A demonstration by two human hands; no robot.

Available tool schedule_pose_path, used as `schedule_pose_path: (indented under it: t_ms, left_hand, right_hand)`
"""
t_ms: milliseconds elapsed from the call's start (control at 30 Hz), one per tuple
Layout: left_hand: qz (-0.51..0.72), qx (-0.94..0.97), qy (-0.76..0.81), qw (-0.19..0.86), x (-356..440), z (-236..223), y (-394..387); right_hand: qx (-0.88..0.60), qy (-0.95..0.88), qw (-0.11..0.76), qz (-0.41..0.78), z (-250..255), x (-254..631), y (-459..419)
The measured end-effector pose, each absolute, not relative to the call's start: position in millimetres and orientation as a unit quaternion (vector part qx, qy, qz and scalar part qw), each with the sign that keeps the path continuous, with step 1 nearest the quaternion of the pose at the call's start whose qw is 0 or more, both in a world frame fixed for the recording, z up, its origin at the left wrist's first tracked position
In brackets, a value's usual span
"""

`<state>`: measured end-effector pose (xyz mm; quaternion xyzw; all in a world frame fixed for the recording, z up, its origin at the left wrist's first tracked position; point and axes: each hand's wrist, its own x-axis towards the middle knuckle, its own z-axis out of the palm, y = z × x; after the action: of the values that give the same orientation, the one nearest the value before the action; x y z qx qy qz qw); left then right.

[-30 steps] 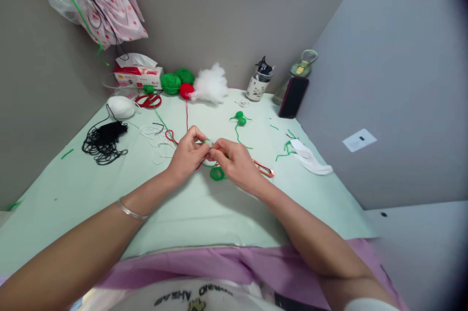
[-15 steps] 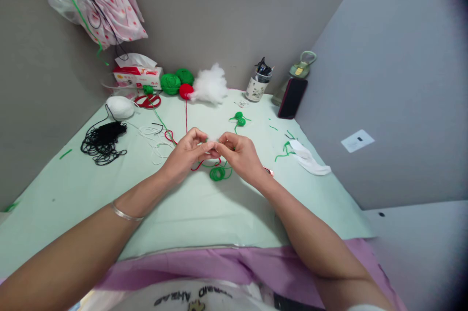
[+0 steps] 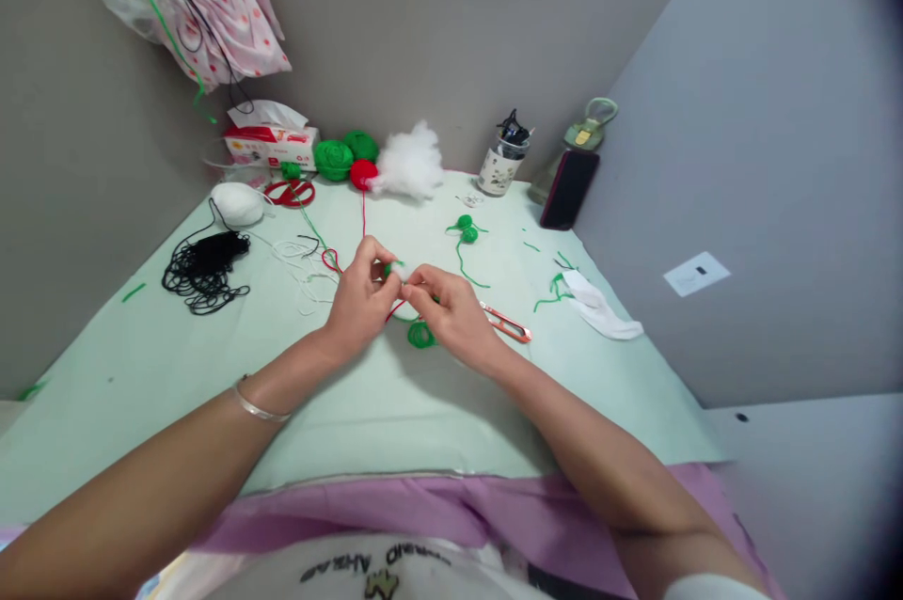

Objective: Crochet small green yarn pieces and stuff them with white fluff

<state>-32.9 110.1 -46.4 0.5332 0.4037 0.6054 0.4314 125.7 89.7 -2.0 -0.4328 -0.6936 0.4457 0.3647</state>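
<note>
Over the middle of the table, my left hand (image 3: 363,299) has its fingers closed around a small green yarn piece (image 3: 388,270), mostly hidden by the fingers. A tuft of white stuffing (image 3: 402,272) shows at that piece. The thumb and fingertips of my right hand (image 3: 455,310) pinch at the tuft from the other side. Below the hands lies a coil of green yarn (image 3: 421,335), with red yarn (image 3: 394,309) running close by. An orange box cutter (image 3: 508,323) rests beside my right hand, partly covered by it. Two small green yarn balls (image 3: 467,228) lie beyond.
Along the back stand a tissue box (image 3: 272,149), green yarn balls (image 3: 333,160), a red yarn ball (image 3: 364,174), fluffy stuffing (image 3: 410,163), a pen jar (image 3: 502,165) and a phone (image 3: 570,191). Red scissors (image 3: 291,195) and black yarn (image 3: 208,269) lie left; white cloth (image 3: 599,307) lies right.
My hands have drawn slightly apart and shifted a little left, so the white tuft and green piece show more. The box cutter, mostly covered before, is now largely visible. The view has shifted slightly.
</note>
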Motion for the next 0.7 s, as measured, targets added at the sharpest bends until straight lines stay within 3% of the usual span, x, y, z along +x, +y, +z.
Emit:
schedule_pose_path:
  t_ms: [133, 267, 467, 700]
  left_hand:
    - [0.633, 0.545, 0.375, 0.403, -30.5, -44.5, 102.9]
    - [0.619, 0.55, 0.359, 0.431, -28.6, -37.9, 96.0]
    - [0.575, 0.536, 0.35, 0.509, -30.5, -22.5, 92.4]
    - [0.535, 0.507, 0.344, 0.583, -37.1, -15.7, 95.2]
  right_hand:
    - [-0.378, -0.578, 0.407, 0.598, -2.5, 127.1, 100.8]
    - [-0.381, -0.556, 0.4, 0.621, -3.6, 131.3, 107.9]
    - [-0.443, -0.629, 0.405, 0.494, -1.8, 136.7, 105.4]
    - [-0.51, -0.742, 0.371, 0.227, -1.0, 139.6, 94.3]
